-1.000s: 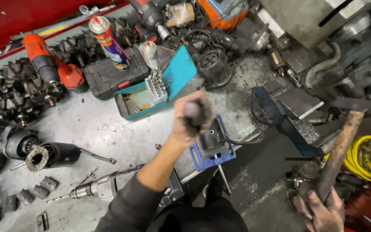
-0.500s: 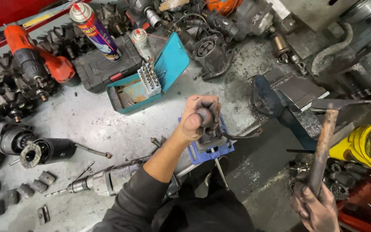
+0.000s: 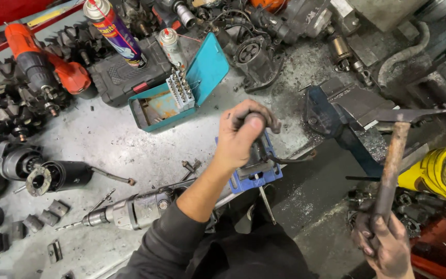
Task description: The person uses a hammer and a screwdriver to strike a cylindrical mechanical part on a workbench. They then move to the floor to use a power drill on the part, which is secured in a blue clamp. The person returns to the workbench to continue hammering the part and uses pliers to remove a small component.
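My left hand (image 3: 243, 135) is closed around a dark metal part, held over a small blue vise (image 3: 256, 173) clamped at the bench's front edge. My right hand (image 3: 383, 245), dirty with grease, grips the wooden handle of a rusty hammer (image 3: 394, 155) at the lower right. The hammer's head points up and to the right, apart from the vise. What exactly sits in the vise jaws is hidden by my left hand.
A teal drill-bit case (image 3: 179, 93) lies open behind the vise. An electric drill (image 3: 130, 212) lies at the front left, an orange cordless drill (image 3: 42, 70) and spray cans (image 3: 112, 31) at the back. Motor parts (image 3: 37, 173) crowd the left, a larger blue vise (image 3: 336, 121) the right.
My left hand has come down from above the bench onto the small blue vise. The hammer in my right hand has stayed raised at the right.
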